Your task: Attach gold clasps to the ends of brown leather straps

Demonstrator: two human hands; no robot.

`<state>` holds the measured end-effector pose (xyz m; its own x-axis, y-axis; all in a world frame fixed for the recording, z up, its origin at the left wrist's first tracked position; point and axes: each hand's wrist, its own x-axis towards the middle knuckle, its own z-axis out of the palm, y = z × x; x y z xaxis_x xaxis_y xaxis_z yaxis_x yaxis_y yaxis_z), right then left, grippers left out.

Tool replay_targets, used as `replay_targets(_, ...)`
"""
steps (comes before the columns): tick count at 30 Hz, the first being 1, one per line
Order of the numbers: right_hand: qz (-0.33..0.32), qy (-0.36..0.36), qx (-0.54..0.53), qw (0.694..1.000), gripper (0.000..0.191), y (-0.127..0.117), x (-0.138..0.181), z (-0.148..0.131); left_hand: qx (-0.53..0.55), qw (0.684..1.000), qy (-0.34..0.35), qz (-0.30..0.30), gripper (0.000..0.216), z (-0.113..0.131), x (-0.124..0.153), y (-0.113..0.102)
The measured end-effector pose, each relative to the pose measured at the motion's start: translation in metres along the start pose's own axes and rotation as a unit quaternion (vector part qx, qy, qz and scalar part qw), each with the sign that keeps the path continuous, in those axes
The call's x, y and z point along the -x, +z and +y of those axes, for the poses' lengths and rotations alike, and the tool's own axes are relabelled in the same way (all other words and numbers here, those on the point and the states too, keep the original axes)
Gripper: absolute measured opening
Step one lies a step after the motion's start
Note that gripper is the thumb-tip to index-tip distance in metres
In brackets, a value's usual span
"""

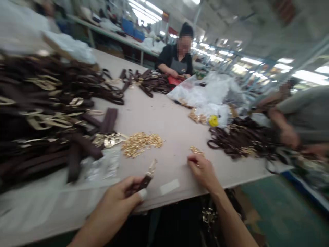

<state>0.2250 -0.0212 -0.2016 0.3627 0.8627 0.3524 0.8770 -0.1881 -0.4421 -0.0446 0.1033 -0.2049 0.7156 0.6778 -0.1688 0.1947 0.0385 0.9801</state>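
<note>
My left hand (pixel 125 195) is closed round a dark brown strap (pixel 145 182) near the table's front edge. A gold metal clasp (pixel 152 167) sticks up from the strap's end. The thumb has a white covering on its tip. My right hand (pixel 202 168) is at a small pile of gold metal pieces (pixel 196 150), its thumb and fingers pinched together. What lies between those fingertips, if anything, is too small to tell. A larger heap of small gold pieces (pixel 140 142) lies on the table (pixel 174 127) beyond my left hand.
Brown straps with gold buckles (pixel 48 120) are heaped along the left, beside clear plastic bags (pixel 102 166). More straps (pixel 239 139), a yellow round object (pixel 213 120) and plastic sheeting (pixel 213 92) lie to the right. One co-worker (pixel 177 56) is across the table, another (pixel 305 116) at right.
</note>
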Motion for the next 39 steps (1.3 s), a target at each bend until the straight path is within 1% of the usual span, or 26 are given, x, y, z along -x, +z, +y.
replay_targets(1, 0.014, 0.019, -0.07, 0.997, 0.007, 0.009, 0.006, -0.012, 0.026, 0.999, -0.033, -0.023, 0.022, 0.006, 0.002, 0.001)
replay_targets(2, 0.031, 0.055, -0.162, 0.985, 0.006, 0.018, 0.012, -0.025, 0.046, 0.998, -0.05, -0.019, 0.022, 0.01, 0.002, 0.003)
replay_targets(4, 0.043, 0.12, -0.308, 0.943, 0.012, 0.037, 0.024, -0.054, 0.067, 0.996, -0.065, 0.0, 0.021, 0.013, 0.001, 0.005)
replay_targets(5, 0.044, 0.142, -0.353, 0.924, 0.014, 0.045, 0.029, -0.068, 0.077, 0.995, -0.061, 0.011, 0.02, 0.013, 0.001, 0.006)
replay_targets(6, 0.039, 0.148, -0.374, 0.915, 0.014, 0.053, 0.033, -0.081, 0.085, 0.995, -0.054, 0.019, 0.019, 0.012, 0.001, 0.008)
replay_targets(8, 0.032, 0.14, -0.376, 0.916, 0.011, 0.065, 0.039, -0.101, 0.102, 0.994, -0.037, 0.028, 0.017, 0.008, 0.003, 0.01)
replay_targets(10, 0.033, 0.123, -0.351, 0.928, 0.009, 0.074, 0.041, -0.11, 0.109, 0.993, -0.025, 0.036, 0.014, 0.005, 0.004, 0.011)
replay_targets(13, 0.05, 0.102, -0.304, 0.946, 0.008, 0.078, 0.041, -0.114, 0.098, 0.994, -0.001, 0.044, 0.017, 0.001, 0.005, 0.01)
replay_targets(17, 0.074, 0.078, -0.256, 0.961, 0.007, 0.076, 0.042, -0.116, 0.04, 0.997, 0.04, 0.055, 0.024, -0.001, 0.006, 0.009)
replay_targets(19, 0.079, 0.085, -0.249, 0.961, 0.008, 0.077, 0.044, -0.117, 0.017, 0.997, 0.051, 0.059, 0.026, -0.002, 0.007, 0.009)
replay_targets(22, 0.083, 0.125, -0.27, 0.951, 0.011, 0.081, 0.048, -0.118, -0.005, 0.996, 0.064, 0.054, 0.028, -0.002, 0.008, 0.01)
replay_targets(25, 0.095, 0.181, -0.336, 0.919, 0.018, 0.085, 0.048, -0.121, -0.031, 0.996, 0.078, 0.043, 0.031, -0.003, 0.009, 0.01)
replay_targets(28, 0.098, 0.231, -0.429, 0.868, 0.031, 0.085, 0.045, -0.124, -0.062, 0.992, 0.096, 0.048, 0.032, -0.003, 0.012, 0.01)
replay_targets(32, 0.064, 0.286, -0.511, 0.808, 0.052, 0.084, 0.042, -0.119, -0.111, 0.985, 0.124, 0.039, 0.037, 0.001, 0.012, 0.01)
replay_targets(35, 0.041, 0.311, -0.546, 0.777, 0.066, 0.086, 0.039, -0.111, -0.167, 0.975, 0.144, 0.007, 0.034, 0.009, 0.006, 0.011)
replay_targets(37, 0.048, 0.313, -0.568, 0.76, 0.068, 0.085, 0.038, -0.107, -0.222, 0.963, 0.15, -0.006, 0.028, 0.019, 0.005, 0.008)
replay_targets(39, 0.06, 0.308, -0.594, 0.741, 0.064, 0.077, 0.037, -0.101, -0.269, 0.95, 0.158, 0.026, 0.022, 0.03, 0.007, -0.005)
